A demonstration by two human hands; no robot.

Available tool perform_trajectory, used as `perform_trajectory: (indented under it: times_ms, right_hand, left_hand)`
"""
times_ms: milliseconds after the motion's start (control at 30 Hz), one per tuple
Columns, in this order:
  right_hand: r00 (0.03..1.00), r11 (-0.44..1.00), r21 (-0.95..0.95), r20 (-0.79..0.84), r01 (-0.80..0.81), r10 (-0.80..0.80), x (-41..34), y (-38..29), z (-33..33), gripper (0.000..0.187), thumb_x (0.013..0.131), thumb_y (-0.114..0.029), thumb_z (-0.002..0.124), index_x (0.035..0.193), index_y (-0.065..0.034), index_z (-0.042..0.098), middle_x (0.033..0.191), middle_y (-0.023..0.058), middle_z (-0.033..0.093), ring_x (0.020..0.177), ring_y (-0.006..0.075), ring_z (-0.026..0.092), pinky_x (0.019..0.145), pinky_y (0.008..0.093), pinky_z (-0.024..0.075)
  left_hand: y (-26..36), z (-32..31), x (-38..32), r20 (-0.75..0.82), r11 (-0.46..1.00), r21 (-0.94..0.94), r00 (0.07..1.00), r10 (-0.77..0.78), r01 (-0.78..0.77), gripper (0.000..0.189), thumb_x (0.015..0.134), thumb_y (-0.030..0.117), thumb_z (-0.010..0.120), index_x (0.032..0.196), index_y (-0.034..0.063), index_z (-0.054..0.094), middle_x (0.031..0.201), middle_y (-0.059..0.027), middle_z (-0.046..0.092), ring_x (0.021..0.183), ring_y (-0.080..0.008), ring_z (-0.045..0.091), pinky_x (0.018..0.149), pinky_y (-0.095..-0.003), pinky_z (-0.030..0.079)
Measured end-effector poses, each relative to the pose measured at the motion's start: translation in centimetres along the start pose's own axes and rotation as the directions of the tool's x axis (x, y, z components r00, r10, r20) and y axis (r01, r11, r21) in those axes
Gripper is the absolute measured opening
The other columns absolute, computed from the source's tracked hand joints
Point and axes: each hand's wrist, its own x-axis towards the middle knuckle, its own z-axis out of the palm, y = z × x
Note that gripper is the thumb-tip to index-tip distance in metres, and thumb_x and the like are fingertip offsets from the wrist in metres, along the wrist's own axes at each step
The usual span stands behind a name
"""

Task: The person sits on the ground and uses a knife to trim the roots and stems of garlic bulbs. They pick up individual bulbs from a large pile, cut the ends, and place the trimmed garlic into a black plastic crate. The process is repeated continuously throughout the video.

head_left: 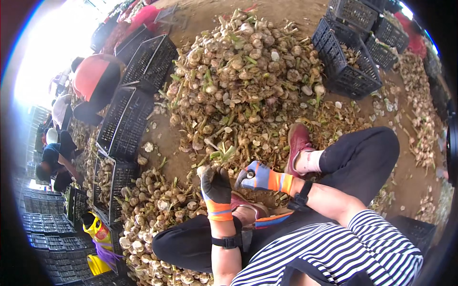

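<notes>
My left hand (215, 189), in an orange and grey glove with a dark palm, is closed on a garlic bulb (201, 171) whose pale side shows at the fingertips. To its right, my right hand (263, 177), gloved in orange and blue-grey, is curled round a small tool, of which only a round end shows; its kind cannot be told. A green-leaved garlic stalk (223, 154) lies just beyond my left hand. Ahead rises a large heap of untrimmed garlic (247, 71). Another pile of garlic bulbs (154, 200) spreads to the left of my legs.
Black plastic crates (125, 121) stand in a row at the left, one with garlic inside. Another black crate (349, 64) leans at the upper right among more crates. Other people (91, 77) sit or bend at the far left. A yellow bag (93, 228) hangs by the crates.
</notes>
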Motion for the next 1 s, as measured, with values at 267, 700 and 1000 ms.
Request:
perform_trajectory:
  times_ms: [267, 700, 1000]
  right_hand:
    - [0.975, 0.95, -0.222, -0.08, -0.218, 0.205, 0.0, 3.0, 0.2, 0.03, 0.07, -0.029, 0.066, 0.089, -0.0065, 0.068, 0.075, 0.0092, 0.067, 0.065, 0.0186, 0.062, 0.063, 0.0306, 0.0479]
    - [0.851, 0.553, 0.82, -0.183, -0.144, 0.493, 0.6, 3.4, -4.9, 0.022, 0.08, -0.011, 0.051, 0.096, 0.002, 0.061, 0.051, 0.0024, 0.053, 0.036, 0.0111, 0.047, 0.034, 0.0258, 0.0383]
    - [0.804, 0.679, 0.6, -0.097, -0.423, 0.586, 2.7, 0.0, -2.0, 0.021, 0.079, -0.011, 0.054, 0.093, -0.0014, 0.066, 0.053, 0.0018, 0.054, 0.042, 0.0095, 0.049, 0.04, 0.0224, 0.0391]
  left_hand:
    - [-0.5, 3.0, -1.4, -0.115, 0.988, 0.153, 0.993, 0.024, -0.006, 0.002, 0.083, 0.011, 0.056, 0.082, 0.0114, 0.058, 0.08, -0.0024, 0.061, 0.068, -0.0154, 0.056, 0.058, -0.0257, 0.046]
    - [18.2, -2.1, 1.9, 0.099, 0.684, -0.23, 0.683, 0.724, -0.692, 0.065, 0.077, 0.04, 0.063, 0.122, -0.0033, 0.045, 0.109, -0.0144, 0.055, 0.093, -0.0227, 0.057, 0.08, -0.0328, 0.047]
    - [6.8, -21.4, 21.4, -0.189, -0.423, 0.815, 0.873, 0.45, 0.395, 0.065, 0.066, 0.033, 0.074, 0.12, 0.0055, 0.052, 0.105, -0.0144, 0.061, 0.099, -0.0308, 0.056, 0.085, -0.0364, 0.046]
